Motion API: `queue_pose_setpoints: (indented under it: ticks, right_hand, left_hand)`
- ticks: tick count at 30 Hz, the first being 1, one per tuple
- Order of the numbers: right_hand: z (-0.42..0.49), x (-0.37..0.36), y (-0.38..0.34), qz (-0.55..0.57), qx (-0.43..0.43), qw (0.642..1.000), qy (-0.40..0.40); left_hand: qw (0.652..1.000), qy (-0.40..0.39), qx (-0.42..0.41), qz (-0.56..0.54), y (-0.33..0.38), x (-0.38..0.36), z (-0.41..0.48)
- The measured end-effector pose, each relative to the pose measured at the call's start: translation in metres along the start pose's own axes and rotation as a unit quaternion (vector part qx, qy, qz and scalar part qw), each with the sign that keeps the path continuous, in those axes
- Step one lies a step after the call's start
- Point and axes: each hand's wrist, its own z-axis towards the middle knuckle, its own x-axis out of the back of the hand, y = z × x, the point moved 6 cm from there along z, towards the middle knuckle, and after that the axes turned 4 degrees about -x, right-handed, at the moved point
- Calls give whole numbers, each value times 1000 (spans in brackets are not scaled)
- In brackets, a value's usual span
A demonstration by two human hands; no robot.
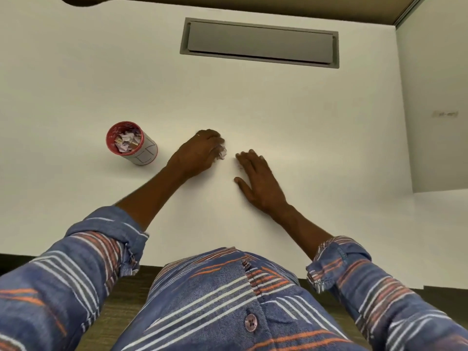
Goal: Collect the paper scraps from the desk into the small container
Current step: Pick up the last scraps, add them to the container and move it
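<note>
No words I can read here.
My small container (146,154), left of centre, bears only thin outlined marks on its white side; a little label (445,114) on the white panel (435,72) at far right is too blurred.

The left hand (198,155) covers most of a crumpled paper scrap (221,153); only its 3 o'clock edge shows. The scraps (125,142) heaped in the container (148,153) blur together, uncountable. At 2 o'clock, a small label (445,114) on the side panel (435,72) is unreadable.
</note>
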Motion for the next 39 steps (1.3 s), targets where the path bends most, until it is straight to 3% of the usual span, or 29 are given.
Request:
queue_pose_setpoints:
  ticks: [3, 9, 15, 19, 22, 25, 32, 39]
  right_hand:
    - [1, -3, -14, 19, 65, 998, 7]
    - [-20, 8, -5, -39, 113, 993, -9]
    - [-64, 16, 11, -99, 102, 979, -147]
    - [-98, 23, 14, -86, 85, 976, -181]
    - [-109, 27, 16, -98, 53, 977, -181]
    - [-108, 28, 13, -129, 41, 975, -174]
    - [-92, 30, 4, -131, 26, 981, -140]
    - [-82, 34, -2, -83, -46, 994, -57]
  left_hand:
    - [1000, 1, 26, -2, -3, 1, -14]
    - [999, -20, 48, 3, 3, -12, -23]
    - [993, -52, 37, 98, 16, -26, -22]
    - [998, -10, 34, 44, 21, -26, -37]
    - [981, -41, 163, -100, 8, -40, -55]
    - [959, 23, 203, -197, 6, -38, -64]
    - [982, 6, 157, -109, 5, -30, -64]
    - [949, 210, 134, -194, 12, 22, -58]
